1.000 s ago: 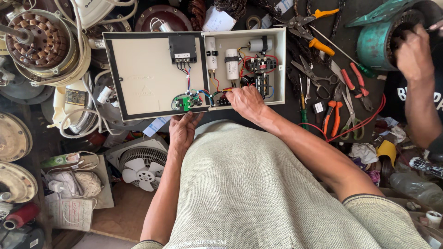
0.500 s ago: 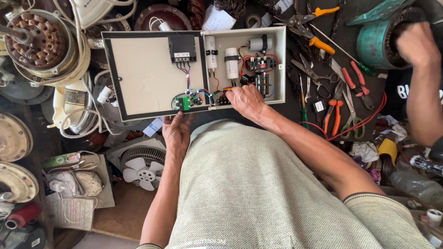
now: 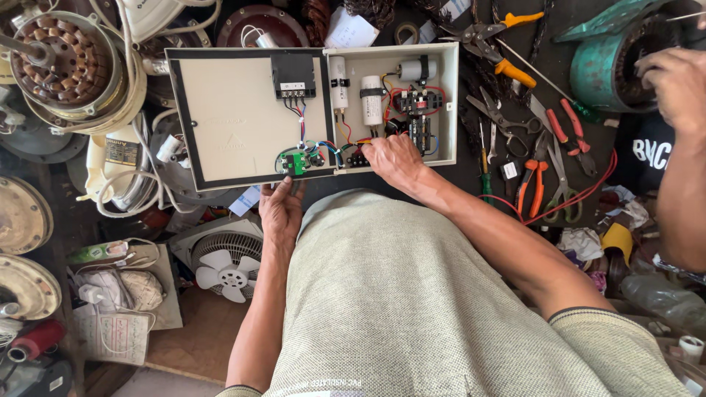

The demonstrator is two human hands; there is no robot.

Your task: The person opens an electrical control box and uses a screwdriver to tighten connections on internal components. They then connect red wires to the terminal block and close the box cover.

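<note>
An open cream electrical control box (image 3: pixel 390 55) lies in front of me, its door (image 3: pixel 228 110) swung out to the left. Inside are white capacitors (image 3: pixel 372 99), a black contactor (image 3: pixel 421 110) and red, blue and black wires. A small green board (image 3: pixel 296 162) sits at the door's lower edge. My left hand (image 3: pixel 279 209) grips the door's bottom edge just under that board. My right hand (image 3: pixel 393 162) reaches into the box's lower part, fingers curled among the wires near the contactor.
Pliers, scissors and screwdrivers (image 3: pixel 537 147) lie to the right of the box. Another person's hand (image 3: pixel 673 84) works on a green motor stator (image 3: pixel 607 62) at top right. Motor parts (image 3: pixel 51 51) are piled at left, a white fan (image 3: pixel 224 268) below.
My left hand rose from below the box and took hold of the door's bottom edge. My right hand stayed in the box. The other person's hand shifted on the stator.
</note>
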